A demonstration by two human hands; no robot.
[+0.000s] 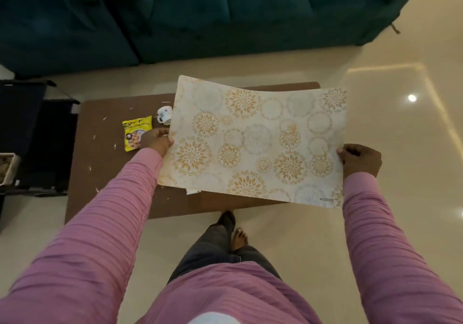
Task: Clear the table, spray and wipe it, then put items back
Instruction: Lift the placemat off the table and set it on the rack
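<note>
A cream placemat (255, 141) with gold and grey floral circles is lifted off the low brown table (105, 163). My left hand (156, 141) pinches the mat's left edge and my right hand (359, 159) pinches its right edge. The mat hangs slightly bowed above the table's right half and hides that part. A yellow snack packet (134, 129) lies on the table just left of my left hand. A small white cup (165, 114) stands beside the packet, at the mat's far-left edge. White crumbs or paper scraps (96, 137) are scattered over the table's left side.
A dark green sofa (175, 15) runs along the far side of the table. A black rack (37, 133) stands to the left, with a light basket (7, 168) at its edge. Glossy cream floor (400, 98) lies to the right. My bare foot (239, 238) is near the table's front edge.
</note>
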